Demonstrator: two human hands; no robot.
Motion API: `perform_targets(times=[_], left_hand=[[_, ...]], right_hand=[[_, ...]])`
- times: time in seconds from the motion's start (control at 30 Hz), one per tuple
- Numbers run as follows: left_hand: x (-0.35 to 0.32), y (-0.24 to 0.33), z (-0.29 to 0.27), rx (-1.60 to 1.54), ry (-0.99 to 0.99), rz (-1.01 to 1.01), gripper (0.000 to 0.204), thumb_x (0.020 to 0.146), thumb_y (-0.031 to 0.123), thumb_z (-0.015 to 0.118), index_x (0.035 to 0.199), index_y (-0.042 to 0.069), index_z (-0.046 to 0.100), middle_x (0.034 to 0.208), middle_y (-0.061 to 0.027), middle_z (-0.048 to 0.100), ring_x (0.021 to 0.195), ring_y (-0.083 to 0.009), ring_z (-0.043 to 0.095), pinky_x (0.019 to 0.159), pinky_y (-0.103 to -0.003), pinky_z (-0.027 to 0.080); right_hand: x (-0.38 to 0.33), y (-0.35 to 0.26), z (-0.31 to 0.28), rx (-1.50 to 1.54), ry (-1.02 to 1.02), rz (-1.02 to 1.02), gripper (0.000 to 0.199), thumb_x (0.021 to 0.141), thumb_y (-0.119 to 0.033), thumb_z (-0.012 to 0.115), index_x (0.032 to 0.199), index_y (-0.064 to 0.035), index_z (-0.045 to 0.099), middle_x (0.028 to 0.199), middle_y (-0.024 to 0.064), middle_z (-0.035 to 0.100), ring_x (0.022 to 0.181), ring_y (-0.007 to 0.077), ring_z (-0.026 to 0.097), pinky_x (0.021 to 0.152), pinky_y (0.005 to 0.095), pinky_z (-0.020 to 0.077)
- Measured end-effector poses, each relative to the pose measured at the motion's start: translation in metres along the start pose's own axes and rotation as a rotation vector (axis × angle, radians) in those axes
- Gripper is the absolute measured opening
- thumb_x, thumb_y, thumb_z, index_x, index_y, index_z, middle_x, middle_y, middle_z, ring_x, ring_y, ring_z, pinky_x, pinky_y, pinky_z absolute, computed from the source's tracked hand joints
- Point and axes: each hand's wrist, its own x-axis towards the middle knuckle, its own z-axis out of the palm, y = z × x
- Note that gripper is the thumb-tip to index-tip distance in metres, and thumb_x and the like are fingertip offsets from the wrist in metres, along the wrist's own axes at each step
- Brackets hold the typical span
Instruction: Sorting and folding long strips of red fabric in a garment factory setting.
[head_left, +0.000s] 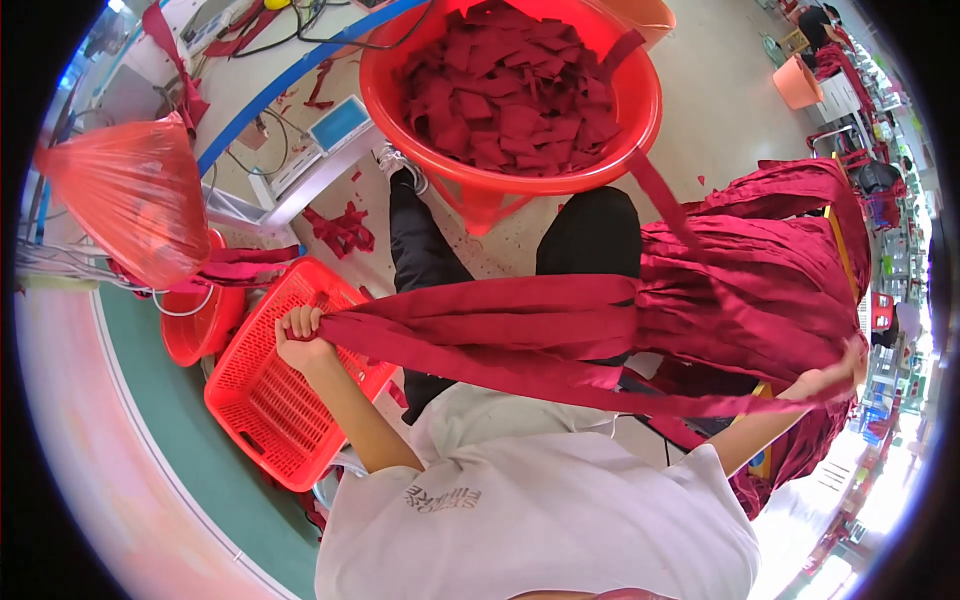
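Note:
My left hand is closed round the gathered ends of several long dark red fabric strips. They stretch from it across my lap toward a large bundle of the same strips on my right. My right hand is out at the far right beside that bundle, its fingers smeared by motion and glare. One loose strip runs along to that hand, but whether the fingers grip it is unclear. Ahead of my knees a red plastic tub holds a heap of small dark red cloth pieces.
A red slotted basket sits at my left, beside a smaller red bucket. Above them hangs a translucent red plastic bag. A metal frame with a blue-topped box and cables stands front left. Fabric scraps lie on the floor.

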Motion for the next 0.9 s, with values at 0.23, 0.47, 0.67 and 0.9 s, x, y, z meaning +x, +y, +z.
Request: perform_targets(times=[0.23, 0.47, 0.67, 0.9], left_hand=[[-0.002, -0.004, 0.004, 0.043, 0.109, 0.026, 0.03, 0.095, 0.025, 0.039, 0.07, 0.011, 0.042, 0.054, 0.0013, 0.029, 0.047, -0.0121, 0.027, 0.049, -0.03, 0.026], [-0.012, -0.007, 0.004, 0.126, 0.116, 0.002, 0.03, 0.096, 0.026, 0.04, 0.07, 0.011, 0.042, 0.054, 0.0016, 0.029, 0.047, -0.0117, 0.027, 0.047, -0.029, 0.025], [-0.035, -0.028, 0.004, 0.201, 0.134, -0.062, 0.031, 0.096, 0.027, 0.044, 0.069, 0.012, 0.043, 0.053, 0.0024, 0.028, 0.047, -0.0113, 0.026, 0.047, -0.028, 0.025], [-0.057, -0.015, -0.029, 0.184, 0.202, -0.091, 0.031, 0.096, 0.028, 0.043, 0.07, 0.012, 0.044, 0.055, 0.0027, 0.028, 0.047, -0.0123, 0.026, 0.048, -0.029, 0.027]], right_hand=[[-0.081, -0.04, 0.081, -0.168, -1.395, 0.349, 0.045, 0.081, -0.009, 0.067, 0.125, -0.0069, 0.057, 0.102, 0.0097, 0.065, 0.09, 0.0178, 0.062, 0.08, 0.0295, 0.0499], [-0.148, -0.15, 0.241, 0.595, -1.441, 0.214, 0.034, 0.09, -0.009, 0.061, 0.123, -0.0034, 0.057, 0.105, 0.0076, 0.064, 0.098, 0.0135, 0.06, 0.09, 0.0275, 0.0461], [-0.191, -0.144, 0.412, 0.063, -1.333, -0.38, 0.033, 0.082, -0.022, 0.063, 0.113, -0.0121, 0.066, 0.138, 0.0173, 0.045, 0.119, 0.0322, 0.051, 0.1, 0.0425, 0.042], [-0.221, -0.152, 0.45, -0.323, -1.439, -0.309, 0.044, 0.073, -0.029, 0.064, 0.114, -0.0144, 0.067, 0.141, 0.0145, 0.046, 0.136, 0.037, 0.034, 0.108, 0.0565, 0.0278]])
